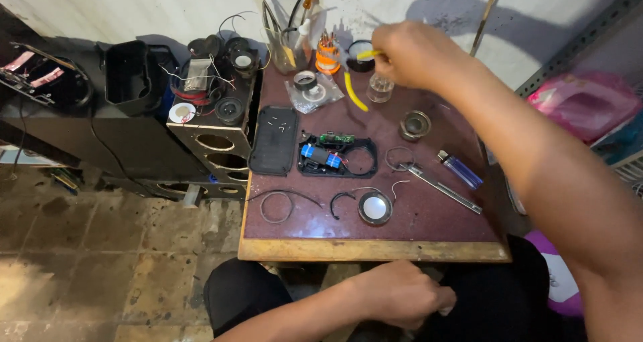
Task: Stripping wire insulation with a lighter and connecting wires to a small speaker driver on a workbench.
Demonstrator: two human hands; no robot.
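I am reaching my right hand (410, 52) out to about one o'clock on the tabletop (429, 221), fingers pinching closed on a thin yellow tool (369, 54) just above a small clear glass jar (380, 87). My left hand (402, 294) is resting curled into a loose fist at six o'clock, below the tabletop's edge, holding nothing I can see.

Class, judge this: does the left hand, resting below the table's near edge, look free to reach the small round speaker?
Probably yes: the left hand lies just below the table edge, and nothing stands between it and the round speaker.
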